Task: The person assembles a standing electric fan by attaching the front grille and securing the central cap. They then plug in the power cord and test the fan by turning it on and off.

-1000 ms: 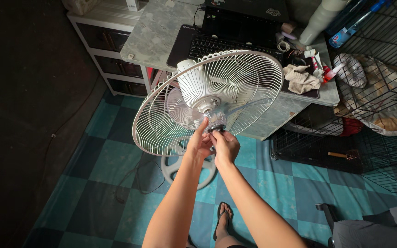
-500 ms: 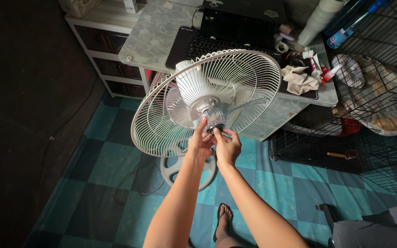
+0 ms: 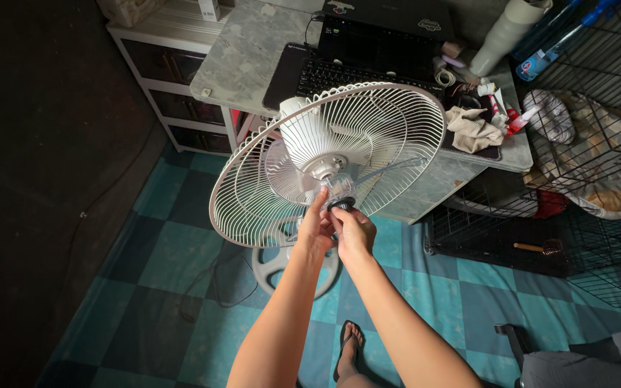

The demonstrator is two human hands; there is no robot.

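Note:
A white standing fan (image 3: 325, 154) faces me with its front grille off; the rear wire guard (image 3: 253, 208) and clear blades (image 3: 389, 167) show. Both hands meet at the fan's hub. My left hand (image 3: 315, 228) pinches the clear blade hub (image 3: 339, 188) from the left. My right hand (image 3: 355, 231) grips the small dark cap (image 3: 342, 204) on the shaft's end. The fan's round base (image 3: 282, 262) stands on the floor below my forearms.
Behind the fan is a grey desk (image 3: 246, 54) with a keyboard (image 3: 339, 75), a laptop (image 3: 386, 36), a rag (image 3: 472, 129) and small bottles. White drawers (image 3: 174, 108) stand at left, a black wire cage (image 3: 598, 165) at right. My sandalled foot (image 3: 350, 345) rests on teal checked floor.
My hands stay at the hub; the fingers have shifted slightly around the cap, and the view has drifted a little.

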